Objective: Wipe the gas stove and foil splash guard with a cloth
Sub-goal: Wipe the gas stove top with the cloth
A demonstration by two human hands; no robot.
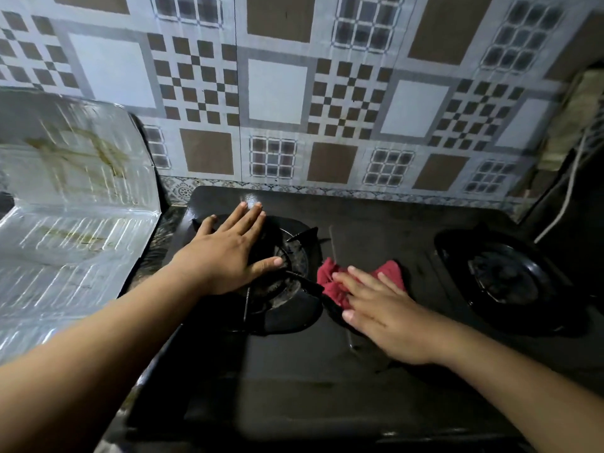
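Stove: a black two-burner gas stove (pixel 294 371) fills the lower middle of the view, its back edge against the tiled wall (pixel 277 86) at 12 o'clock.
Left burner: the left burner (pixel 287 266) sits near the centre of the view, with dark pot-support prongs around it; the grime on it looks dull and grey.
Right burner: the right burner (pixel 506 276) lies at 3 o'clock from the left one, well apart, inside a shiny black ring.
Left hand: the left hand (pixel 228 253) lies flat and open, palm down, on the stove top at the 9 o'clock side of the left burner; the fingers are spread and point toward 1 o'clock, and the thumb reaches over the burner's edge. It grips nothing.
Right hand: the right hand (pixel 382 312) presses palm down on the cloth, fingers stretched out toward 10 o'clock. The fingers lie on top of it rather than curling round it.
Cloth: a crumpled red cloth (pixel 333 282) rests on the stove top between the two burners, just beside the left burner at its 3 o'clock side, partly hidden under the right hand.
Splash guard: the silver foil splash guard (pixel 75 204) stands at 9 o'clock, off the stove's left end, folded into panels and marked with yellowish-brown stains; neither hand touches it.
Cable: a white cable (pixel 568 188) hangs at 2 o'clock, near the right burner.
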